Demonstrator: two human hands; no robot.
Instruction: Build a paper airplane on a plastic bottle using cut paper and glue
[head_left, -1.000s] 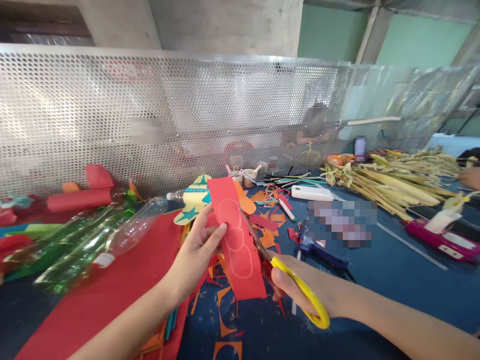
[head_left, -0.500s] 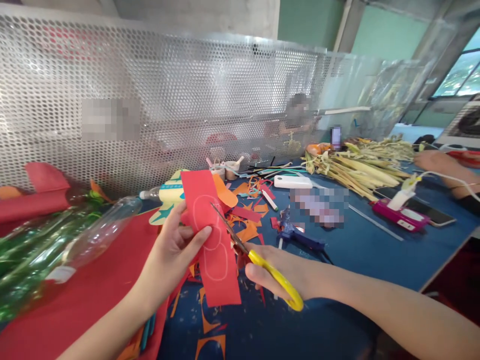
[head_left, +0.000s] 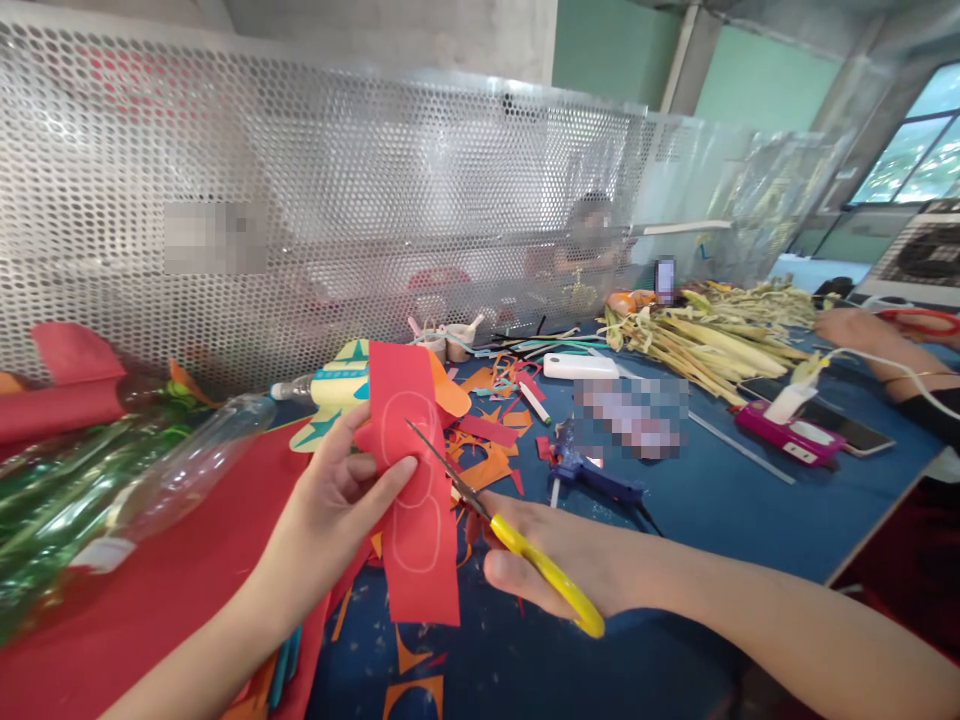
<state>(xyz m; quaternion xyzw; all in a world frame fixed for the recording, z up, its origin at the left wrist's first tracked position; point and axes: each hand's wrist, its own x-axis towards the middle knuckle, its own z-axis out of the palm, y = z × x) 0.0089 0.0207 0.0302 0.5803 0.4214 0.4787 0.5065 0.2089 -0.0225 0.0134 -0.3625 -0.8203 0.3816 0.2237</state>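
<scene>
My left hand (head_left: 334, 505) pinches a red paper strip (head_left: 409, 480) with white outlines drawn on it, thumb on its front face. My right hand (head_left: 555, 565) grips yellow-handled scissors (head_left: 517, 545). The blades are parted and cross the strip's right edge near the middle outline. Both hands hover above the blue table (head_left: 735, 500), over a litter of red and orange paper scraps (head_left: 487, 455).
Clear and green plastic bottles (head_left: 127, 480) lie at the left on a red paper sheet (head_left: 157, 590). A blue glue gun (head_left: 589, 475), a pink device (head_left: 795, 440), a white case (head_left: 581, 366) and dried leaf stalks (head_left: 712, 340) lie beyond. Another person's arm (head_left: 870, 335) rests at the right. A perforated metal screen (head_left: 300, 200) backs the table.
The scissors have cut further into the red strip from its right edge. The view has swung right, so the hands and paper sit more to the left.
</scene>
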